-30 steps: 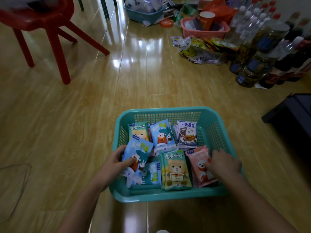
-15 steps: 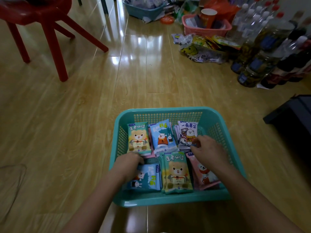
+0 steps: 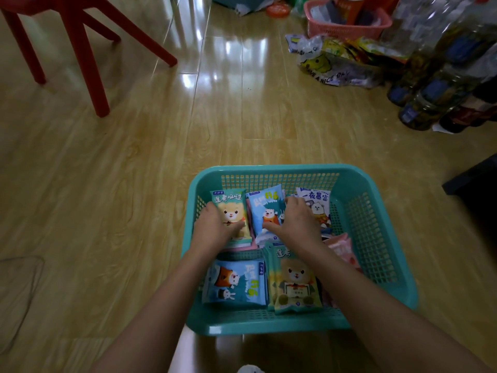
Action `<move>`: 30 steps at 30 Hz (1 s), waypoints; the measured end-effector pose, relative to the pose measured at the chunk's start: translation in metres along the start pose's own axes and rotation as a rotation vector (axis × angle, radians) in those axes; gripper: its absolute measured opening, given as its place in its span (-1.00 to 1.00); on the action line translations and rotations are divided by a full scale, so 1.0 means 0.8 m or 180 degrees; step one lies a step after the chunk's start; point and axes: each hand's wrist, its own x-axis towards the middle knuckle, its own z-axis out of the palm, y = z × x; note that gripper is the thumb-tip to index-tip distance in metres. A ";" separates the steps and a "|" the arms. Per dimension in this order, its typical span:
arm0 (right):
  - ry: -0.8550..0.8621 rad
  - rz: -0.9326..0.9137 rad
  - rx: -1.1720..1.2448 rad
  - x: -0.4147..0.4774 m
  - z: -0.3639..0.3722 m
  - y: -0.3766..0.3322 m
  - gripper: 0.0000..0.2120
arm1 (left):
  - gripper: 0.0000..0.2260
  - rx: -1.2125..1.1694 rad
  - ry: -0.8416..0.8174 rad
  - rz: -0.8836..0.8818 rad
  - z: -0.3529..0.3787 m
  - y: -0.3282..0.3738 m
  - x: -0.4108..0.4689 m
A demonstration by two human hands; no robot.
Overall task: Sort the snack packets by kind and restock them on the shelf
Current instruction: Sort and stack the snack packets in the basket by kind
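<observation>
Both hands have gone from the near row of the basket up to the far row. A moment ago the left hand was pressing down on the near blue packet at 7 o'clock in the basket. Now that packet lies flat by itself, and the left hand is up at 11 o'clock on the far green packet. Its fingers curl over the packet's left edge and its thumb lies across the front, so it looks like it is holding it. The right hand has let go of the pink packet at 4 o'clock. It is now at 12 o'clock, with its thumb on the far blue packet and its fingers bent down over that packet's right edge, next to the white packet at 1 o'clock. It looks like it is holding the blue one, but I cannot see the fingertips. The near green packet sits at 6 o'clock, and nobody is touching it. I think this means the near row is tidy for now and the far row gets sorted next. Green and blue packets are in both rows, so I think like ones still need to be put together. All the packets are in the basket, which sits on the floor. I cannot see a shelf, so no packet has been put on one yet.
</observation>
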 end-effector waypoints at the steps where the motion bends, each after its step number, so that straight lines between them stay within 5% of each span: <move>1: -0.0020 0.0051 0.0005 0.003 0.001 0.000 -0.34 | -0.47 0.0013 0.0023 -0.0007 0.000 0.001 0.001; 8: -0.0211 0.0272 0.0301 0.015 -0.003 -0.007 -0.26 | -0.39 0.0236 0.0111 -0.0041 -0.007 0.013 0.002; 13: -0.0129 0.0123 0.0537 0.022 -0.010 -0.014 -0.64 | -0.35 0.0093 0.0059 -0.0166 -0.008 0.019 0.003; 17: 0.0089 0.0149 0.1063 0.022 -0.034 -0.011 -0.77 | -0.43 -0.0178 0.0028 -0.0174 -0.011 0.021 -0.001; 21: 0.0228 0.0153 0.1132 0.016 -0.050 0.001 -0.80 | -0.65 -0.0959 -0.0290 -0.0289 -0.018 0.017 -0.004; 27: -0.0146 0.0438 0.3067 -0.046 -0.058 0.007 -0.90 | -0.72 -0.2499 -0.0422 -0.0424 -0.046 0.005 -0.027; 30: -0.0514 0.0417 0.3383 -0.094 -0.038 -0.002 -0.90 | -0.72 -0.3246 -0.0359 -0.0572 -0.059 0.001 -0.036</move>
